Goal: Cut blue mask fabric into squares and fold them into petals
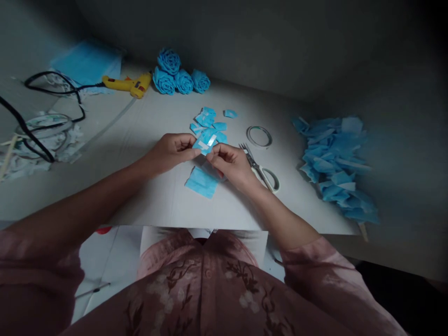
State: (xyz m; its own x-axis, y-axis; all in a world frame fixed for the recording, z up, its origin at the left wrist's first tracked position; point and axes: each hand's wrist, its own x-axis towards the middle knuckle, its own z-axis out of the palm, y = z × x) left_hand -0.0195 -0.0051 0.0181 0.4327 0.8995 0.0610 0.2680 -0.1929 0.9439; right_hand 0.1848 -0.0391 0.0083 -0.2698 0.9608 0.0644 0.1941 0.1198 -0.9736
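Note:
Over the middle of the table, my left hand (175, 151) pinches the left edge of a small blue fabric piece (200, 143) between thumb and fingers. A shiny strip of clear tape (212, 139) shows on its surface. My right hand (231, 163) is closed at the lower right edge of the same piece, thumb against fingertips; whether it grips the piece or the tape I cannot tell. Behind the hands lie several cut blue pieces (206, 116). A blue rectangle (201, 182) lies flat in front. Beside my right hand rest scissors (261, 170) with pale handles.
A tape roll (259, 136) lies behind the scissors. Blue rolled flowers (183, 81) and a yellow glue gun (135, 86) with a black cord (82, 87) sit at the back. A pile of blue scraps (336, 163) is at right, white scraps (66, 140) at left.

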